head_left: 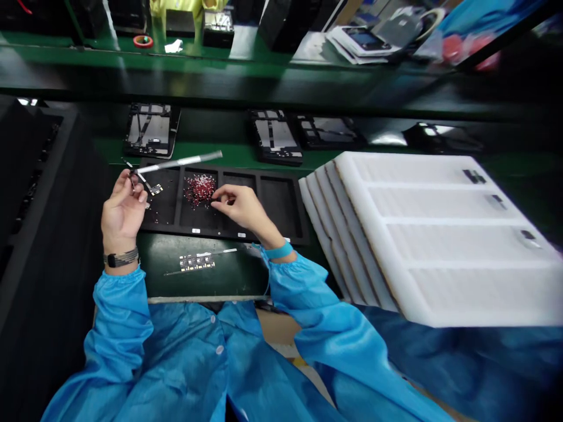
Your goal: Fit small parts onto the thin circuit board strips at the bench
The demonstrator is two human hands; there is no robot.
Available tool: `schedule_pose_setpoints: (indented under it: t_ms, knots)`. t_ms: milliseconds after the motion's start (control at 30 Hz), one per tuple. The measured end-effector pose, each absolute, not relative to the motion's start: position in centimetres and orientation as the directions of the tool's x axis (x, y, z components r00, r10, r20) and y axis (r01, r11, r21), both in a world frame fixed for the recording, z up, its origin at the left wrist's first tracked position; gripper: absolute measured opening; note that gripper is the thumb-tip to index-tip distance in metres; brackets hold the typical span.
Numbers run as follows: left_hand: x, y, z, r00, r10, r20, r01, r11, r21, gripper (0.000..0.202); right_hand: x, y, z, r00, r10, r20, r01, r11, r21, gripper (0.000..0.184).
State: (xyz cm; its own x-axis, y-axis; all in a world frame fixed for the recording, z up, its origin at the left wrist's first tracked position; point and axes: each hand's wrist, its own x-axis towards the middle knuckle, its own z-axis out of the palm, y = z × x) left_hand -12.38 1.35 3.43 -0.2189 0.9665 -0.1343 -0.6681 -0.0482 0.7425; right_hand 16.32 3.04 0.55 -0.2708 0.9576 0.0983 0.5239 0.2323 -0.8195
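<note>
Pinching a slim silver-white strip between the thumb and fingers of my left hand, I have it over the left end of the black tray, palm turned partly upward. The strip is long, flat and shiny, slanting so that its free end shows past the tray's back rim. From the same grip a thin lead runs down to a small board with pale squarish parts, above the tray's leftmost compartment; whether lead and strip are joined I cannot tell. My right hand is over the tray's third compartment, thumb and forefinger brought narrowly together at the right side of a heap of tiny red, white and dark pieces in the second; I cannot tell whether a piece sits between the fingertips. As for edges, low walls divide the tray's compartments, a stack of white foam trays crowds close by its right end, and a tall dark foam stack bounds the left side. Opened devices lie behind the tray. In front of it, the green bench gives me open room down to its near edge, around a panel of little boards.
</note>
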Motion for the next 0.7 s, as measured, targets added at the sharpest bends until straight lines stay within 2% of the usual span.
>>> schedule_pose_setpoints:
  t_ms: [100, 167, 267, 367, 567, 633, 700]
  knots:
    - [-12.8, 1.5, 3.0, -0.287, 0.945, -0.156, -0.693, -0.092, 0.715, 0.016, 14.2, 4.3, 0.7, -0.385, 0.919, 0.079, 0.703, 0.348, -0.62, 0.017]
    - [-12.8, 1.6, 2.7, -0.308, 0.937, -0.167, -0.686, -0.097, 0.721, 0.017, 13.2, 4.6, 1.1, -0.484, 0.875, 0.03, 0.76, 0.437, -0.481, 0.023]
    - [-12.6, 1.7, 2.0, -0.286, 0.948, -0.138, -0.663, -0.092, 0.743, 0.014, 12.3, 4.7, 1.6, -0.615, 0.784, -0.083, 0.763, 0.565, -0.314, 0.029]
    - [-12.4, 1.7, 1.3, -0.257, 0.962, -0.091, -0.642, -0.099, 0.761, 0.015, 11.6, 4.9, 1.9, -0.666, 0.728, -0.16, 0.745, 0.639, -0.19, 0.031]
    - [-12.1, 1.6, 1.1, -0.241, 0.961, -0.135, -0.68, -0.068, 0.73, 0.016, 10.8, 5.6, 1.6, -0.74, 0.652, -0.165, 0.666, 0.744, -0.044, 0.029]
    - [-11.9, 1.6, 1.3, -0.242, 0.956, -0.168, -0.718, -0.06, 0.694, 0.018, 10.9, 5.6, 1.1, -0.753, 0.646, -0.124, 0.654, 0.755, -0.037, 0.026]
    - [-11.8, 1.5, 1.4, -0.238, 0.954, -0.18, -0.738, -0.057, 0.673, 0.018, 11.1, 5.5, 0.3, -0.751, 0.658, -0.057, 0.66, 0.746, -0.086, 0.025]
